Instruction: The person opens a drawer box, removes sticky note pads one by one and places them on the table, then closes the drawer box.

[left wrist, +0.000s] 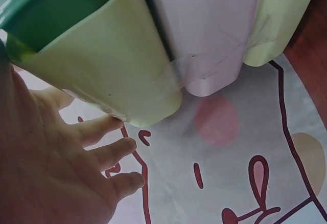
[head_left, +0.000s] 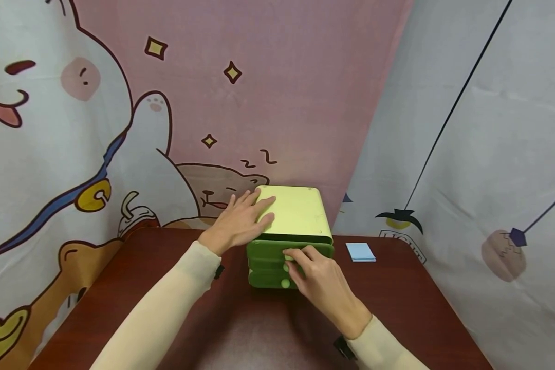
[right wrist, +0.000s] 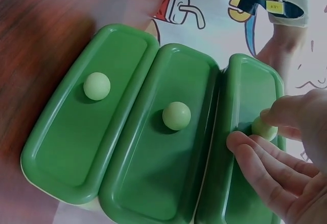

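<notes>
Backdrop: printed cloth (head_left: 314, 103), pink in the centre, pale at the sides, with cartoon animals and small yellow stars.

Table (head_left: 166, 288): dark red-brown, its far edge against the cloth.

Cabinet (head_left: 296, 210): at the far side of the table, near the middle, drawer fronts facing the person. Top is pale yellow-green. From the left wrist, the side shows as pale yellow, pink and pale yellow tiers.

Sleeves (head_left: 164, 303): cream, both reaching in from the near side.

Drawers: three, green-fronted. The top drawer (head_left: 263, 250) stands slightly forward of the shell, a dark gap showing above its front; the middle drawer (right wrist: 148, 178) and bottom drawer (right wrist: 66, 152) sit lower.

Hands: the left hand (head_left: 240, 218) rests on the left edge of the cabinet's top, fingers spread wide. The right hand (head_left: 321, 277) is at the top drawer's front, thumb and fingers narrow.

Blue pad (head_left: 361, 252): flat on the table, just right of the cabinet.

Knobs: pale green, round. The top knob (right wrist: 264, 129) is pinched between the right thumb and fingers. The middle knob (right wrist: 176, 116) and bottom knob (right wrist: 96, 86) are untouched.
</notes>
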A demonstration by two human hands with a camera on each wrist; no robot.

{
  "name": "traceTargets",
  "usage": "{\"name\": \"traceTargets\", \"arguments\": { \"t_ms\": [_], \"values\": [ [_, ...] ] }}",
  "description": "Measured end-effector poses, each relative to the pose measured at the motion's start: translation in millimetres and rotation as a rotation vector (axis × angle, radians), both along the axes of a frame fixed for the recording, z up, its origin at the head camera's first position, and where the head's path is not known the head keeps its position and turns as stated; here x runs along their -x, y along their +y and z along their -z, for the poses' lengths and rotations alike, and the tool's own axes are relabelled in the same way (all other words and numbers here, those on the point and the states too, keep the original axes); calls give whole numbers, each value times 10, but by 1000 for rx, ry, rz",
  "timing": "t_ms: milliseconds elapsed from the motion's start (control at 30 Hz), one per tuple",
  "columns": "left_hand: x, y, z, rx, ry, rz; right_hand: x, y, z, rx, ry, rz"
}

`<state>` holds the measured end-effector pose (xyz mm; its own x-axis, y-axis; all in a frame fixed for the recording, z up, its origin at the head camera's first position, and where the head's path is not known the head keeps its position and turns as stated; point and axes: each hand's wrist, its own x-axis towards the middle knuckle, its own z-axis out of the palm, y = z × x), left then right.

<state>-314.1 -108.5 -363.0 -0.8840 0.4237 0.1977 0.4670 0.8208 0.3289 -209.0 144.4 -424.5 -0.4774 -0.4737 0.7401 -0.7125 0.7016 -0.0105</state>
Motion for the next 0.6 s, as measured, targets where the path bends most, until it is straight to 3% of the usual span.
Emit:
{"name": "traceTargets", "arguments": {
  "t_ms": [600],
  "values": [
    [-10,9,-64,29,-31,-21,131,14,19,32,-21,-9]
  ]
}}
